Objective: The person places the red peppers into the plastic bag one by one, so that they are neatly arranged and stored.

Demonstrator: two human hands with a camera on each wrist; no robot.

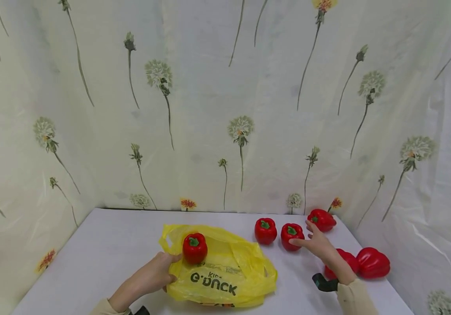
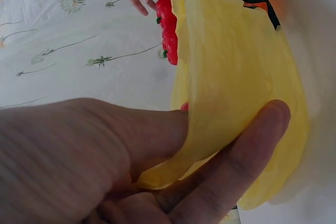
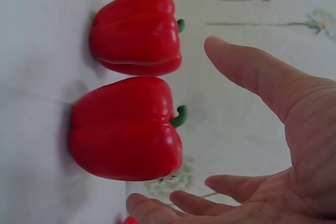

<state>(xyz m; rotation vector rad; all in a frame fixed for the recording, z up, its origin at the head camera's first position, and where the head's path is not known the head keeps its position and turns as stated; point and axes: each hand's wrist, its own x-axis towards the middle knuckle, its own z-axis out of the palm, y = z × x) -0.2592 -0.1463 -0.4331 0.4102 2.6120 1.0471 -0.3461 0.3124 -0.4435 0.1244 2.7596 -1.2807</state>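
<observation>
My left hand (image 1: pixel 155 273) pinches the left edge of a yellow plastic bag (image 1: pixel 245 273) between thumb and fingers; the left wrist view shows the film of the bag (image 2: pixel 236 72) in that pinch. One red pepper (image 1: pixel 194 249) with a green stem sits at the bag's left part. My right hand (image 1: pixel 319 245) hangs with spread fingers beside an upright red pepper (image 1: pixel 291 236). In the right wrist view the hand (image 3: pixel 273 145) holds nothing, and a gap separates it from the nearer pepper (image 3: pixel 126 129) and the farther one (image 3: pixel 137 34).
Another red pepper (image 1: pixel 265 231) stands between the bag and the right hand. One pepper (image 1: pixel 322 220) lies at the back right of the white table (image 1: pixel 123 236). Two more, one (image 1: pixel 372 263) near the right edge, lie beyond the right forearm. A flower-printed curtain (image 1: pixel 197 175) hangs behind.
</observation>
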